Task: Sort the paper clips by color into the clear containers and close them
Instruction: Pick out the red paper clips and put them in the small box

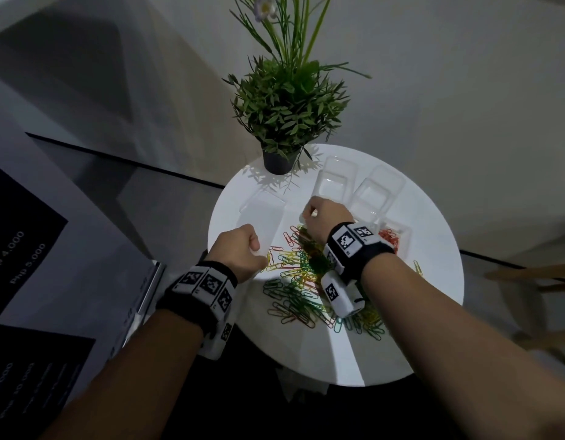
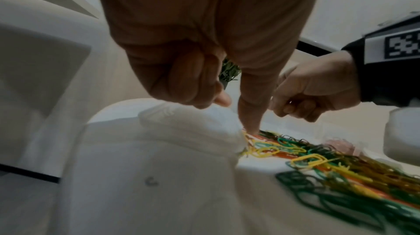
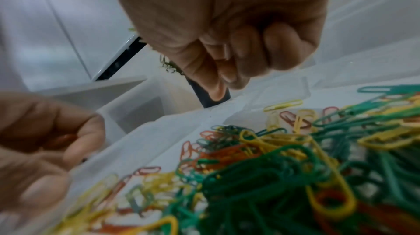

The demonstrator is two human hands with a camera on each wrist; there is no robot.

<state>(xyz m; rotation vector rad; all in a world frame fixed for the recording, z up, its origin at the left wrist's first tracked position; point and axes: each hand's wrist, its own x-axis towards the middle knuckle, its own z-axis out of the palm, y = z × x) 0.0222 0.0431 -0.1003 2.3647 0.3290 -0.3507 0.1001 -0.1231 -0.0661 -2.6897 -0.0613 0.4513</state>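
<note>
The left hand point(image 1: 240, 246) hovers knuckles-up over the near-left edge of the paper clips point(image 1: 303, 281), its outer fingers folded into the palm while the thumb point(image 2: 250, 113) points straight down and its tip meets the clips at the pile's edge (something reddish seems tucked inside the curled fingers in the right wrist view, too blurred to name). Just beyond and to the right of it, the right hand point(image 1: 325, 217) is balled into a fist above the far end of the pile, thumb pressed against the curled fingers; whether anything sits inside I cannot tell. Past the right hand stand two clear containers point(image 1: 335, 179), lids off, and to its right another container point(image 1: 398, 236) holds red clips. All rest on a round white table point(image 1: 433, 312), with a potted plant point(image 1: 287, 115) farther back.
</note>
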